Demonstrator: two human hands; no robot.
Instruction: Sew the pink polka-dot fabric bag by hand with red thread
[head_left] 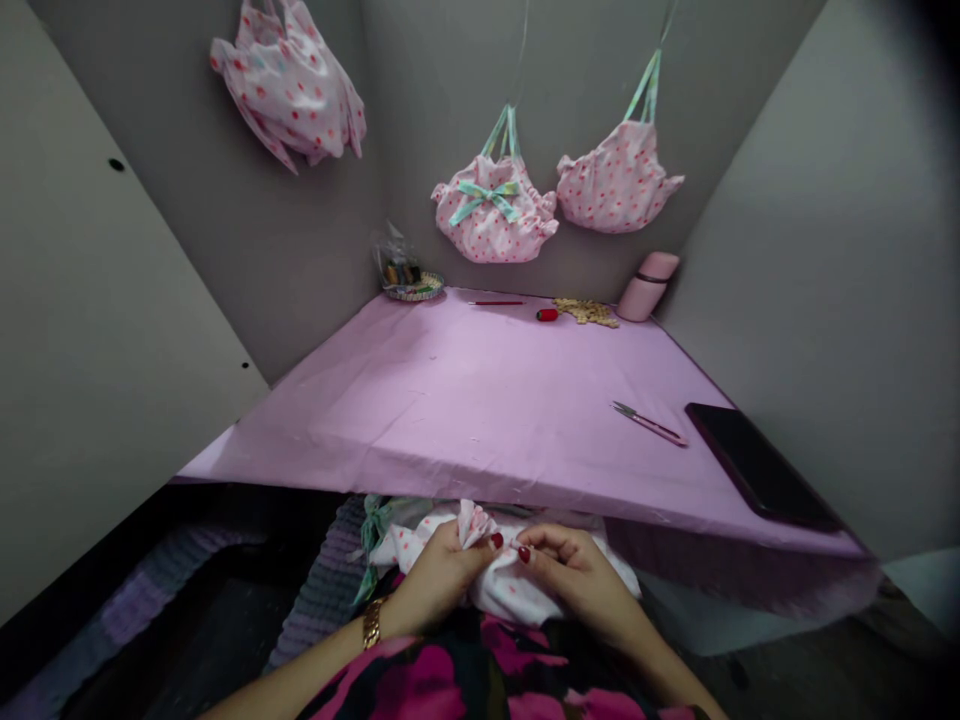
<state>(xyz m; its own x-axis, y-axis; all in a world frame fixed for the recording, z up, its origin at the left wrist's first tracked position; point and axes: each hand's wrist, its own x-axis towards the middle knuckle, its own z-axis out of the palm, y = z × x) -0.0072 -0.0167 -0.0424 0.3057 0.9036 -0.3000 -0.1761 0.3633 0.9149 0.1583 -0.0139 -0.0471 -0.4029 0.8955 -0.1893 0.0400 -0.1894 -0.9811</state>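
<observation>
A white cloth piece with pink-red dots (514, 592) lies gathered on my lap, just below the table's front edge. My left hand (444, 562) is closed on it, and a bunched ruffle sticks up between thumb and fingers. Close beside it, my right hand (570, 566) is pinched at the cloth's upper edge; whatever lies between those fingertips is too small to make out. Mint-green ribbon (373, 528) hangs off the cloth's left side. Part of the cloth is hidden under both hands.
On the pink-covered table (465, 380) lie thread snips (651, 424), a black phone or tablet (757, 465), a red thread spool (547, 315), a thin red stick (496, 303), wooden beads (586, 311), a pink bottle (649, 287) and a basket (427, 290). Dotted cloth items, one with a bow (495, 215), hang above.
</observation>
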